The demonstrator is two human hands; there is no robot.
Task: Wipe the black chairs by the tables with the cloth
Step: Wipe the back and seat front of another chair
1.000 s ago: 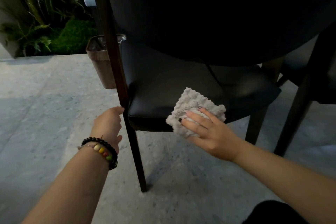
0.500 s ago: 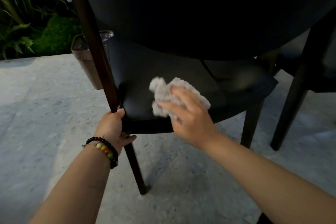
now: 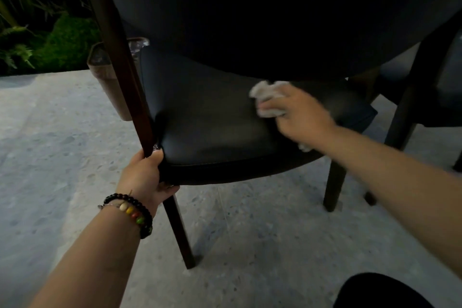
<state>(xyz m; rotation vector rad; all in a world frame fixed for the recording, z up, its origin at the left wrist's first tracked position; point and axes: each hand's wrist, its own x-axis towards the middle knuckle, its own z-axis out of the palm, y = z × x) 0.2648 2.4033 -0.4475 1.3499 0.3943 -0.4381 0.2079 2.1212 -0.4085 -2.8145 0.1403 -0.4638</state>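
A black chair [image 3: 215,117] with a padded seat and dark wooden legs fills the middle of the view, seen from behind its backrest. My left hand [image 3: 146,177] grips the rear left corner of the chair where the leg meets the seat. My right hand [image 3: 300,112] holds a pale bobbly cloth [image 3: 268,97] bunched against the seat, on its right half just under the backrest. The hand is motion-blurred and covers most of the cloth; a scrap of it shows below my wrist.
A brown bin [image 3: 110,82] with a clear liner stands behind the chair's left leg. A second dark chair [image 3: 430,77] is at the right. Green plants [image 3: 37,32] line the back left. Grey speckled floor [image 3: 62,157] lies around the chairs.
My right hand has swept the cloth from the seat's front edge back and to the right. My left hand, loose beside the leg a second ago, now grips the chair's corner.
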